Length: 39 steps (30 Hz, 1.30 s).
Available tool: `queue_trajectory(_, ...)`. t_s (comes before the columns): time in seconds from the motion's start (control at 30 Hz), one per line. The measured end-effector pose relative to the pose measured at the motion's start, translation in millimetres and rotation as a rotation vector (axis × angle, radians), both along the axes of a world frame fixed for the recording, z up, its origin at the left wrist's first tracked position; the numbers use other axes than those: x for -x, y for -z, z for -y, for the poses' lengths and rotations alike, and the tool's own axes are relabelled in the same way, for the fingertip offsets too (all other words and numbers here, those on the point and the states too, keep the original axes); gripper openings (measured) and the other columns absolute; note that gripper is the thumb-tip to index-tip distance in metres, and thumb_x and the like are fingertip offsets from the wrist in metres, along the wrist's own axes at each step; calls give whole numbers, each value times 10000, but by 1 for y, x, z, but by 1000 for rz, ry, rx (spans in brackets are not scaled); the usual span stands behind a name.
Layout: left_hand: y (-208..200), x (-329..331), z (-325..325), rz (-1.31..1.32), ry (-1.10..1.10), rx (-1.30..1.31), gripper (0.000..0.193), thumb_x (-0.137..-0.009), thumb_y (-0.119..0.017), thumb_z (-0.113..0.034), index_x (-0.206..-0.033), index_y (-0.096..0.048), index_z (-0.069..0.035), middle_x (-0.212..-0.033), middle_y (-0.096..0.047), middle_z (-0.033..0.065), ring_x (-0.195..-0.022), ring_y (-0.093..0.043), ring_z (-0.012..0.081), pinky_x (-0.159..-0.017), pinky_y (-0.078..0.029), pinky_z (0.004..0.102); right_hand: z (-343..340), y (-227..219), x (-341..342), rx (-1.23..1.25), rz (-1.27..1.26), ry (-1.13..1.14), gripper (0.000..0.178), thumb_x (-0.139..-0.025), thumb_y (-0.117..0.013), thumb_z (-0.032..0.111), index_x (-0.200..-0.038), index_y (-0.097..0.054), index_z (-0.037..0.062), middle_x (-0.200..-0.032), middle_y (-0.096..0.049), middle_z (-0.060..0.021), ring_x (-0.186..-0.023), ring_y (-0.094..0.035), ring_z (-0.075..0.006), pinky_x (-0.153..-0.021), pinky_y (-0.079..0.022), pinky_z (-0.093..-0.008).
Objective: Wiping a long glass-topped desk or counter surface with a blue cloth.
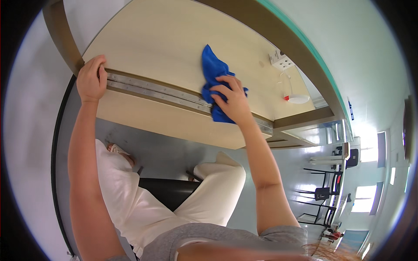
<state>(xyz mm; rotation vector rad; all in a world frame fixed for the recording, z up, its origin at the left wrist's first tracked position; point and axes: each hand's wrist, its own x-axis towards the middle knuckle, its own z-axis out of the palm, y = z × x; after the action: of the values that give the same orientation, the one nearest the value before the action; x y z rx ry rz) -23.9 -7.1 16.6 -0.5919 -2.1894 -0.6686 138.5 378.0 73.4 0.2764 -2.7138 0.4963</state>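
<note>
The left hand (90,79) is at the left corner of the desk (165,39); its grip is closed around the near edge of the desk there, with the fingers curled over the top and the thumb side lower down; the left arm runs from the bottom of the view straight up to it. A long metal strip (152,90) with small screws runs along the desk from that hand toward the right; it lies between the big pale top part and a narrower pale part nearer the person. Below the desk the person's legs in cream trousers (209,191) show, spread over a black seat (167,190); one foot in a sandal (116,150) rests on the grey floor (170,150).

Further right, the right hand (234,99) presses down on a blue cloth (213,69); its grip is mostly flat and spread, with the fingers lying on top of the cloth, not wrapped round it. The cloth is bunched up; it lies across the metal strip near the middle of the desk, part on the big top and part hanging over the nearer part.

Toward the far right corner of the desk sits a small white box (281,60); just near it a thin white cord (285,82) leads to a flat white round thing (298,99) with a red bit. Past the right edge, black chairs (322,191) stand on the floor.
</note>
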Motion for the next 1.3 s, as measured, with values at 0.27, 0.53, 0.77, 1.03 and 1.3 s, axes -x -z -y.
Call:
queue_trajectory(0.27, -6, -1, 3, -25, 27, 1, 169, -856, -498, -102, -987, -603, -79, -1013, -667, 77, -922, -633, 299, -802, -496, 373, -89, -30, -77, -194, 167, 141, 225, -720, -728, 76, -927, -643, 101, -1110, -574, -73, -1104, -498, -340, -937, -440, -428)
queue_trajectory(0.53, -3, -1, 0, -3, 12, -15, 166, -853, -502, -100, -974, -614, -84, -1040, -674, 62, -940, -637, 285, -813, -501, 364, -70, -27, -62, -390, 48, 30, 225, -708, -721, 76, -908, -623, 103, -1083, -584, -56, -1113, -510, -339, -919, -453, -436)
queue_trajectory(0.77, 0, 3, 7, 7, 21, 5, 194, -865, -492, -95, -1007, -623, -83, -1054, -674, 65, -955, -632, 290, -821, -500, 371, -54, -8, -53, -381, -45, 17, 192, -732, -685, 79, -904, -610, 122, -1112, -578, -22, -1142, -503, -306, -877, -469, -422)
queue_trajectory(1.03, 0, 6, 7, 15, 43, 50, 225, -887, -461, -102, -1046, -616, -64, -1097, -664, 87, -991, -623, 305, -859, -489, 385, 3, 2, -3, -340, -196, -188, 198, -715, -622, 100, -912, -615, 121, -1096, -583, -35, -1124, -528, -296, -899, -479, -397)
queue_trajectory(1.3, 2, 7, 16, 51, 52, 66, 251, -902, -447, -113, -1077, -616, -47, -1109, -662, 105, -1017, -619, 311, -881, -486, 382, 5, -4, -2, -331, -140, -178, 212, -718, -657, 105, -922, -613, 136, -1096, -580, -16, -1123, -520, -265, -895, -478, -384)
